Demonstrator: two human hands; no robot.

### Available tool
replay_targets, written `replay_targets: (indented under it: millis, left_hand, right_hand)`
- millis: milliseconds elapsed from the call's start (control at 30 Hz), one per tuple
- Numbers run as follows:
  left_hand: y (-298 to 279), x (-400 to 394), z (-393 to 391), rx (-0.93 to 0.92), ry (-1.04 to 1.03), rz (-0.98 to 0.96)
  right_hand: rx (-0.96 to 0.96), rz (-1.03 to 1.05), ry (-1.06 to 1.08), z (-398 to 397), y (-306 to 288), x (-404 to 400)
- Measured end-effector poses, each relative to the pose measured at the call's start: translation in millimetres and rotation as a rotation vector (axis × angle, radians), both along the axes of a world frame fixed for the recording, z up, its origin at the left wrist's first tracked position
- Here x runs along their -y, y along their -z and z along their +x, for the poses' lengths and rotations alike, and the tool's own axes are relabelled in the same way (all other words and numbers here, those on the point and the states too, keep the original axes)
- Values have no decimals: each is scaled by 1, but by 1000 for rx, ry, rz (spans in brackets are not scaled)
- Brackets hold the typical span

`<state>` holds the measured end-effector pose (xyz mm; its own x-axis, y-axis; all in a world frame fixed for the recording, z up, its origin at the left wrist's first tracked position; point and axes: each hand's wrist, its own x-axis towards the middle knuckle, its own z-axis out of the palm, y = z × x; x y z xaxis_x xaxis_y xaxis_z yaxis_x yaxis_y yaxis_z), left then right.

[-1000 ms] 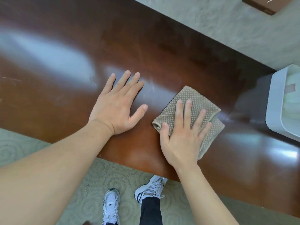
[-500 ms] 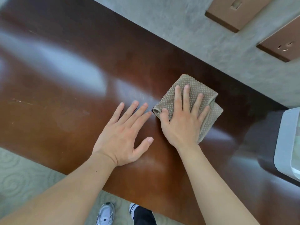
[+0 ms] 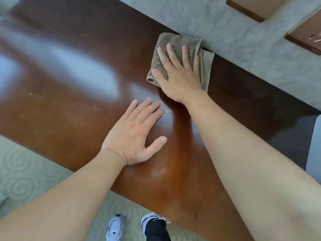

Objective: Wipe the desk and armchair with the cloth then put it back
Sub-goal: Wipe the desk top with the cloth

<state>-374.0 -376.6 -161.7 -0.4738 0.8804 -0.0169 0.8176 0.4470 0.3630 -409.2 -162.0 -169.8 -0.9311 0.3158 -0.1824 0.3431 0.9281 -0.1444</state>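
Bright, soft daylight; broad white glare streaks the glossy desk [image 3: 69, 119]; wide-angle bending and slight blur toward edges

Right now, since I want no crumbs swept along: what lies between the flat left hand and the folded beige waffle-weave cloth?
In the head view, only bare glossy brown wooden desk separates the left hand from the cloth.

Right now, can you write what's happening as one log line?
step: wiping desk | right hand: flat on cloth, at far edge | left hand: flat on desk | armchair: not in view
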Motion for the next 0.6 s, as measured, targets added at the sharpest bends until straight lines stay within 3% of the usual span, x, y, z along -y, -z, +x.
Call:
replay_targets:
  millis: [267,467,600]
  left_hand:
    - [-1,12,5,8,-20,291]
    - [-6,26,7,207,-324,584]
    - [-8,59,0,259,-332,544]
  right_hand:
    - [-43,53,182,86,0,30]
    - [1,-7,258,179,-3,115]
    - [3,-33,230,206,-5,188]
